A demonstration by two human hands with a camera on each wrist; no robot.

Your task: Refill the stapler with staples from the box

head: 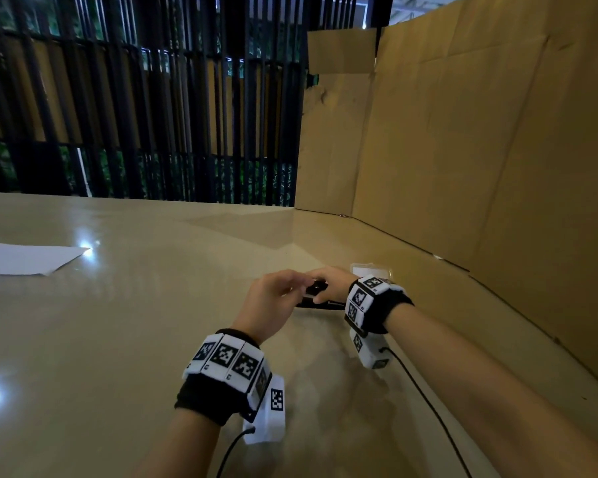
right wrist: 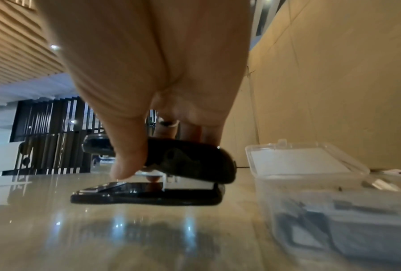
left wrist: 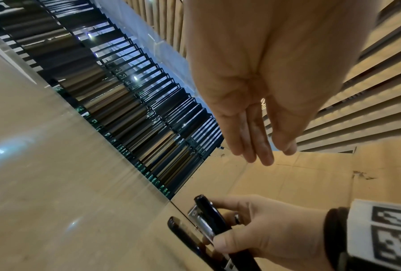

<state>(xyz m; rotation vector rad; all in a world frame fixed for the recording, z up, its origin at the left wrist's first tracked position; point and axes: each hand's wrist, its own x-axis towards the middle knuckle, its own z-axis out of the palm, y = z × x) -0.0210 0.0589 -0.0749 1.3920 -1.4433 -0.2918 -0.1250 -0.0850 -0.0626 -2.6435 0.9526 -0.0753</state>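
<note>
A person's right hand (head: 328,282) grips a black stapler (right wrist: 171,170) on a glossy beige table (head: 135,322), thumb curled down one side of the top arm and fingers wrapped over the other. The right wrist view shows the stapler's flat base resting on the table while the top arm stands lifted at the front, a strip of bright metal showing between the two parts. A ring sits on one finger of that hand.

The left hand (head: 273,300) hovers just beside the stapler's front end, holding nothing. In the left wrist view its fingers (left wrist: 259,146) are straight and close together, pointing toward the stapler (left wrist: 206,220) below, apart from it.

A clear plastic box (right wrist: 310,165) with its lid hinged open stands on the table just beside the stapler, on the right, near a tall wall of brown cardboard (head: 480,150). Dark shapes lie inside the box, too blurred to make out. In the head view only a corner of the box (head: 370,270) shows beyond the right wrist.

Both wrists carry black bands fitted with white blocks printed with square black-and-white markers, and a thin black cable (head: 428,408) trails from the right one across the table. A white sheet of paper (head: 25,258) lies well apart on the far left of the table. Dark vertical railings (head: 152,98) stand beyond the table's far edge.
</note>
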